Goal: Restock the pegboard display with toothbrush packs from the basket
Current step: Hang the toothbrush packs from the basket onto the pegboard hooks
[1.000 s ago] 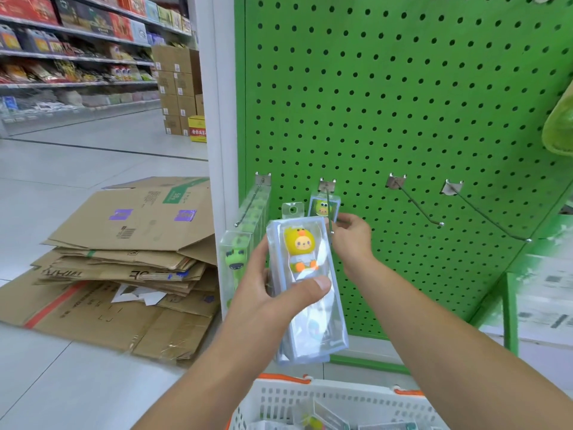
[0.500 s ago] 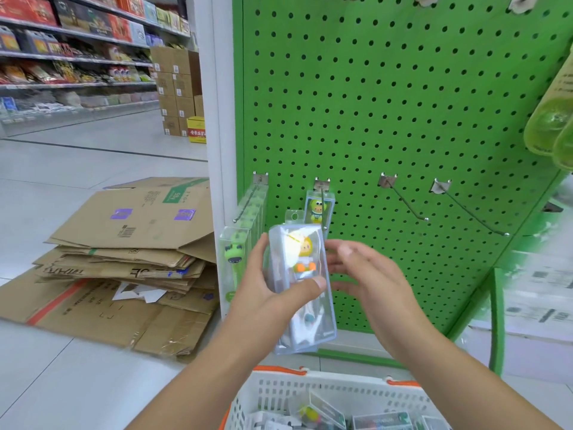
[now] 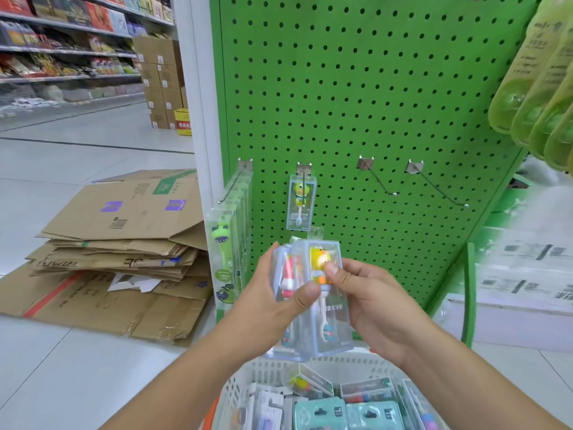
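- Clear yellow-duck toothbrush pack point(image 3: 322, 293) held upright in front of the green pegboard point(image 3: 372, 103), just above the white basket point(image 3: 273, 370) at 6 o'clock
- Left hand point(image 3: 273, 293) grips it + a red pack point(image 3: 286, 274) behind
- Right hand point(image 3: 369, 296) pinches its front w/ thumb
- Frog pack point(image 3: 301, 201) hangs at 12, stacked packs point(image 3: 229, 243) at 10

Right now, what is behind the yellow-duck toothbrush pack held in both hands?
Behind the yellow-duck pack a second clear pack with a red-and-white toothbrush shows, gripped by the left hand. The front pack and the right hand cover anything further back.
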